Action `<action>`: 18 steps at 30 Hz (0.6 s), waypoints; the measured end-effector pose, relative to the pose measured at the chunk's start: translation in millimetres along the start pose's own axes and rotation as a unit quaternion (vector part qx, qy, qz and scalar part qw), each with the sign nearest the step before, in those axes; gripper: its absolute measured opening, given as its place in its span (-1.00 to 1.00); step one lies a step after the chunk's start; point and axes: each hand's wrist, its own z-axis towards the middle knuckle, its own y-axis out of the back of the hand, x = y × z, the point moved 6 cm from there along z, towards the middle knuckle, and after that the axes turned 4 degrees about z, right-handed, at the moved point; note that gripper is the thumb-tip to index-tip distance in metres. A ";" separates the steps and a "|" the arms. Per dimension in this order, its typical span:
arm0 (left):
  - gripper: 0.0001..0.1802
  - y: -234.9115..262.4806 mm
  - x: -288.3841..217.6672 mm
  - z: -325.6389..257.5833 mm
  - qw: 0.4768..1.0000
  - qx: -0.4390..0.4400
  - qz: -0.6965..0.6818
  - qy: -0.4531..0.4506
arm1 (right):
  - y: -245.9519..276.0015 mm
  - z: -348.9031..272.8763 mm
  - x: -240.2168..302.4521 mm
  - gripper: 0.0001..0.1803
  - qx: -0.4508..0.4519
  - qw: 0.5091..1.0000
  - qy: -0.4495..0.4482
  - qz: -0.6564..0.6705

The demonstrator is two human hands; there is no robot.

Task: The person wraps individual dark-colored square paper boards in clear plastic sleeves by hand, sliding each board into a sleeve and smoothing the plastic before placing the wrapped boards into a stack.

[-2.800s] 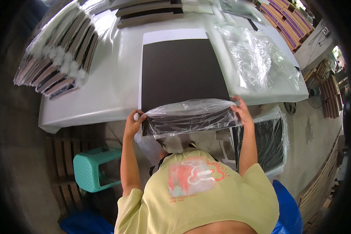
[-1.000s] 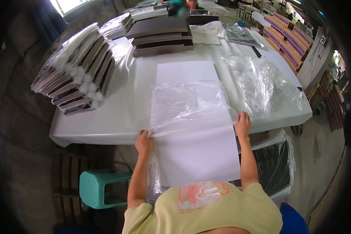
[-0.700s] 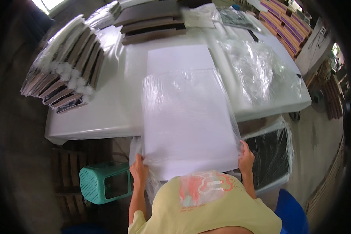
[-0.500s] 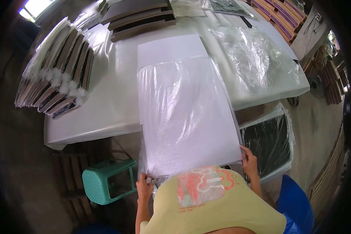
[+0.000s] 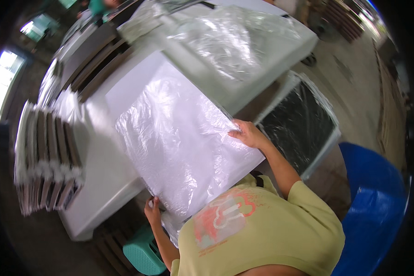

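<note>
A large white board (image 5: 133,85) lies tilted across the table's near edge, partly inside a clear plastic bag (image 5: 179,152). Its far end sticks out bare, and the film is wrinkled and glossy over the rest. My right hand (image 5: 248,133) is closed on the board's right edge, thumb on top and fingers curled beneath. At the lower left corner, my left hand (image 5: 152,210) pinches the bagged edge, its fingers partly hidden. The near edge of the board reaches my yellow shirt (image 5: 262,225).
Wrapped panels (image 5: 46,156) stand stacked at the left of the white-covered table (image 5: 110,177). Dark boards (image 5: 96,60) and loose clear film (image 5: 234,41) lie farther back. A film-wrapped black panel (image 5: 299,124), blue plastic (image 5: 375,202) and a green stool (image 5: 145,253) are nearby.
The view has turned, so the table and board now slant. My right hand has moved farther up the board's right edge. My left hand stays by the lower left corner.
</note>
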 end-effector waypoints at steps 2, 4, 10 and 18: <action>-0.60 -10.8 7.4 -3.2 0.999 0.033 -0.023 0.026 | 41.3 -32.1 -12.4 -0.56 -0.063 0.995 -0.062 0.051; -0.65 -12.5 15.3 -13.7 0.998 0.033 -0.022 0.051 | 94.6 -74.5 -31.9 -0.70 -0.156 0.960 -0.060 0.226; -0.72 -13.2 42.5 -15.3 0.999 0.036 0.037 0.018 | 179.3 -304.0 -177.5 -0.47 -0.499 0.789 -0.277 0.226; -0.75 -18.7 -88.0 -8.8 0.992 0.078 0.025 -0.097 | 151.1 -351.5 -304.5 -0.49 -0.604 0.708 -0.245 0.272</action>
